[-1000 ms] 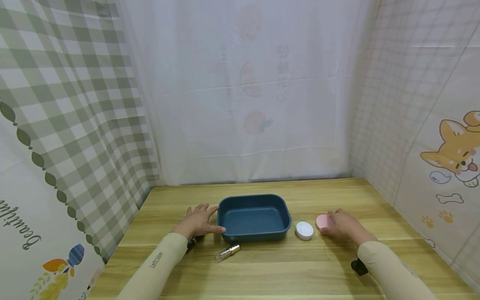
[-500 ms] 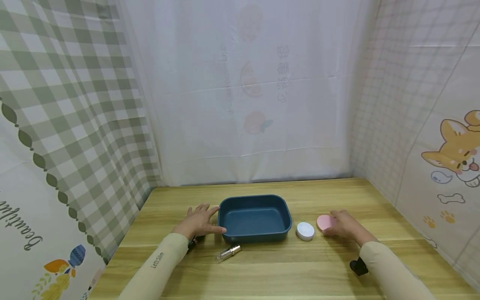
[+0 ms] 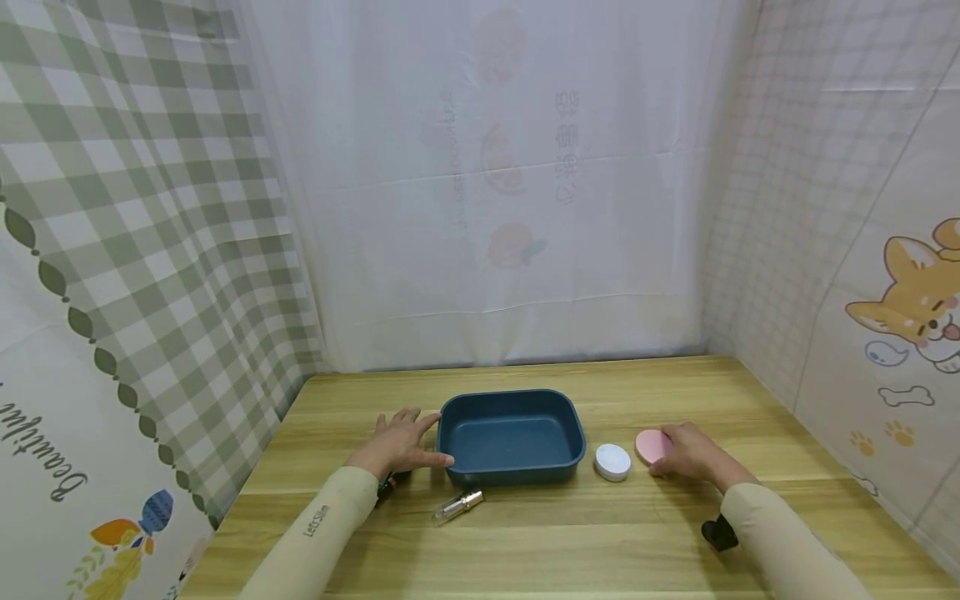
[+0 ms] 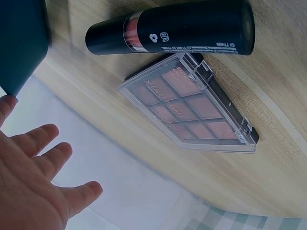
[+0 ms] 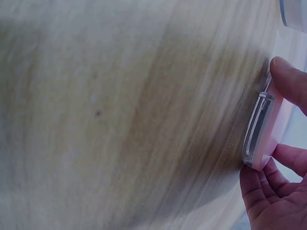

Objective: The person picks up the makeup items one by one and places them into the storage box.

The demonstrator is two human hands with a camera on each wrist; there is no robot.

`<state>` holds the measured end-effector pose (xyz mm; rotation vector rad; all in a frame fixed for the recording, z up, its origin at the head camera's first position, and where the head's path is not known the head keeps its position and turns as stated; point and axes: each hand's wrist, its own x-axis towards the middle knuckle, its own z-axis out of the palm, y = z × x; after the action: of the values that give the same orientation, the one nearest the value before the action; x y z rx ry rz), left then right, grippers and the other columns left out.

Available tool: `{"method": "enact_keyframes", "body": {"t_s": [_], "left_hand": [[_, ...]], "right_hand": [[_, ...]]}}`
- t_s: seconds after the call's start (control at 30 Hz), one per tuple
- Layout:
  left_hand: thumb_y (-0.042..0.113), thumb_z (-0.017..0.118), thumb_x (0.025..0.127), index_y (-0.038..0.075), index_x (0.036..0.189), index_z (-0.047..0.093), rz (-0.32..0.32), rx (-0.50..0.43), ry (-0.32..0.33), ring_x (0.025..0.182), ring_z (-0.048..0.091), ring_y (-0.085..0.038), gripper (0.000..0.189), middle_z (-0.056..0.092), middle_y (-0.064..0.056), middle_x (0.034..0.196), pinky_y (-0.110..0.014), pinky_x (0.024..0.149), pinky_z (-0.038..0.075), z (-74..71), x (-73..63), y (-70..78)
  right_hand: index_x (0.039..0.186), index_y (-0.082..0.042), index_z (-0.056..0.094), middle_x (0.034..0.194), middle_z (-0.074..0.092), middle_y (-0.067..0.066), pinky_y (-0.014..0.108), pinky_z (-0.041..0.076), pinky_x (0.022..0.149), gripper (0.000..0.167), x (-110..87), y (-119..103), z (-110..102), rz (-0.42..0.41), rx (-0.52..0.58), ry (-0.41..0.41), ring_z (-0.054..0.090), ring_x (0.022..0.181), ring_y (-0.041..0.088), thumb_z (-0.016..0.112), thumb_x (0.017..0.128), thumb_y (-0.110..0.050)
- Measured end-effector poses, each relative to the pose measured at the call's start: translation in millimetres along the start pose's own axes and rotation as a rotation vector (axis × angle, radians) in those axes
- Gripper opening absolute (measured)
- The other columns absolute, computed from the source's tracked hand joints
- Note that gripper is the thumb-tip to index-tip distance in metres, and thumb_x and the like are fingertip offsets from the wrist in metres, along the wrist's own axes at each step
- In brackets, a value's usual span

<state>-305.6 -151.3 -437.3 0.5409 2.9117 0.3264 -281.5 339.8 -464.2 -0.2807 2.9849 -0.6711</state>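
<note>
My right hand (image 3: 690, 454) grips a round pink compact (image 3: 649, 447) by its edge at the table's right side. In the right wrist view the thumb lies on one side of the pink case (image 5: 276, 120) and the fingers on the other. My left hand (image 3: 401, 444), fingers spread, touches the left rim of a dark blue tray (image 3: 517, 477). Under the left wrist lie a black cosmetic tube (image 4: 192, 28) and an eyeshadow palette (image 4: 192, 110) with a clear lid; the left arm mostly hides both from the head view.
Between the tray and the compact sits a white round container (image 3: 612, 462). A clear and silver lipstick tube (image 3: 457, 507) lies in front of the tray. Curtains close off the wooden table (image 3: 540, 550) at the back and both sides.
The right thumb has slid toward the compact's near edge, so more of the pink top shows. The left hand stays at the tray's rim, and the head view has shifted slightly.
</note>
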Motion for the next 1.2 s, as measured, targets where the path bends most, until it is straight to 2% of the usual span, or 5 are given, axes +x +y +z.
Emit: {"method": "enact_keyframes", "body": {"t_s": [0.1,0.53,0.8,1.0,1.2], "left_hand": [[0.07,0.067,0.08,0.021,0.153,0.04,0.0,0.0,-0.003,0.144,0.026,-0.041,0.092,0.033,-0.022,0.155,-0.072,0.11,0.011,0.1,0.2,0.7],[0.071,0.068,0.079,0.021,0.153,0.04,0.003,0.001,0.002,0.145,0.025,-0.041,0.094,0.032,-0.021,0.156,-0.071,0.111,0.01,1.1,1.0,-0.4],[0.07,0.069,0.078,0.02,0.153,0.041,0.005,0.01,0.001,0.145,0.025,-0.042,0.095,0.032,-0.021,0.156,-0.071,0.11,0.012,0.1,2.0,1.2],[0.069,0.07,0.077,0.021,0.153,0.041,0.001,0.016,0.005,0.145,0.025,-0.041,0.095,0.031,-0.02,0.156,-0.071,0.111,0.011,0.3,2.1,2.0],[0.07,0.07,0.077,0.021,0.152,0.042,0.006,0.022,0.009,0.145,0.026,-0.04,0.094,0.032,-0.02,0.156,-0.071,0.111,0.011,-0.1,2.2,2.3]], "right_hand": [[0.104,0.011,0.06,0.089,0.06,0.012,0.043,0.046,0.073,0.054,-0.5,0,0,-0.004,-0.003,-0.003,0.053,0.083,0.027,0.087,0.074,-0.025],[0.114,0.019,0.058,0.098,0.064,0.023,0.05,0.049,0.081,0.069,1.3,3,1,0.01,0.015,0.007,0.058,0.09,0.033,0.088,0.072,-0.028],[0.116,0.02,0.057,0.099,0.064,0.023,0.049,0.05,0.08,0.067,2.8,-3,-4,0.033,0.039,0.005,0.059,0.088,0.031,0.083,0.072,-0.024],[0.111,0.018,0.06,0.093,0.064,0.02,0.045,0.05,0.075,0.061,7.9,-8,-8,0.006,0.013,0.037,0.059,0.083,0.03,0.081,0.072,-0.024],[0.116,0.02,0.057,0.101,0.064,0.027,0.051,0.051,0.081,0.069,11.1,-11,-11,0.014,0.009,0.042,0.06,0.09,0.034,0.082,0.073,-0.028]]}}
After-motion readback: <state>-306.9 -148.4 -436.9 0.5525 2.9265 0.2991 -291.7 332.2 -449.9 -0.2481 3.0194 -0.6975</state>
